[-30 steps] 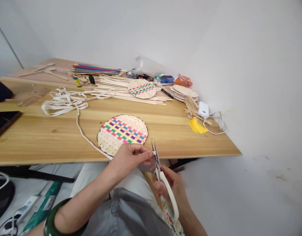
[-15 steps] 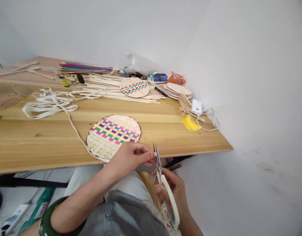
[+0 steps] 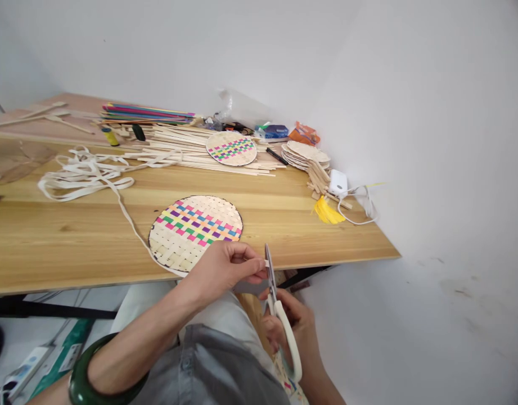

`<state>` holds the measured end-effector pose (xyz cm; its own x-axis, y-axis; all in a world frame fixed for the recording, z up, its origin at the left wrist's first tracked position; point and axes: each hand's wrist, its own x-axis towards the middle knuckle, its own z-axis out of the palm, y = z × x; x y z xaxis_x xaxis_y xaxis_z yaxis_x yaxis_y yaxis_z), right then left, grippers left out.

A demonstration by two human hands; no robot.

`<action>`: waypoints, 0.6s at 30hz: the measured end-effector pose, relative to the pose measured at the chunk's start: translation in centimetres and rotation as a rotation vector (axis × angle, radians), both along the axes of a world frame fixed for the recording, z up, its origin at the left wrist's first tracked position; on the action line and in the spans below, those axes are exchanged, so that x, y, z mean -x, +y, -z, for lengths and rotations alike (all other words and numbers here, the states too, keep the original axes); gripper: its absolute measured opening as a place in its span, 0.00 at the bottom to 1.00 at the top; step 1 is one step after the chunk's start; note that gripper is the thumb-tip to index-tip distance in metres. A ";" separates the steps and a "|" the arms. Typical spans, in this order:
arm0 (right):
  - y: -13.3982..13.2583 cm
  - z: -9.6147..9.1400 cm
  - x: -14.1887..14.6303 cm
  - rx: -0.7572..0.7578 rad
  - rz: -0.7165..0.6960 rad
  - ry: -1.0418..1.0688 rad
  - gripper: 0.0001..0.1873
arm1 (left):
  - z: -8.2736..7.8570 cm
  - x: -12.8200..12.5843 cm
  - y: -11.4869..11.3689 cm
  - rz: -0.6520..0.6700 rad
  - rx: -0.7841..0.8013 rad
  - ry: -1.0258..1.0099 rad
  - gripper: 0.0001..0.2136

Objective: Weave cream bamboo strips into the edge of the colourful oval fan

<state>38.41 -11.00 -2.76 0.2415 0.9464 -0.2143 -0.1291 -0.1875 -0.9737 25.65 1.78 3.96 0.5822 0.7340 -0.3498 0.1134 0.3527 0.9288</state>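
Note:
My left hand pinches the end of a white ribbon just off the front edge of the wooden table. My right hand grips white-handled scissors, whose blades stand upright against the ribbon end at my left fingertips. The ribbon trails back over the table to a loose pile at the left. A round woven mat with coloured strips lies on the table just beyond my left hand.
Farther back lie a second woven mat, long bamboo strips, coloured strips, a stack of plain woven discs, a yellow tassel and a white charger with cable. A white wall closes the right side.
The view has swung slightly right and settled. Both hands keep their grips; the scissors stay at the ribbon end with the blades closer together.

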 end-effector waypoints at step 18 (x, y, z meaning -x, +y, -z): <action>0.3 -0.5 -0.2 -0.034 -0.093 0.060 0.20 | 0.7 0.7 0.0 0.084 -0.090 0.041 0.09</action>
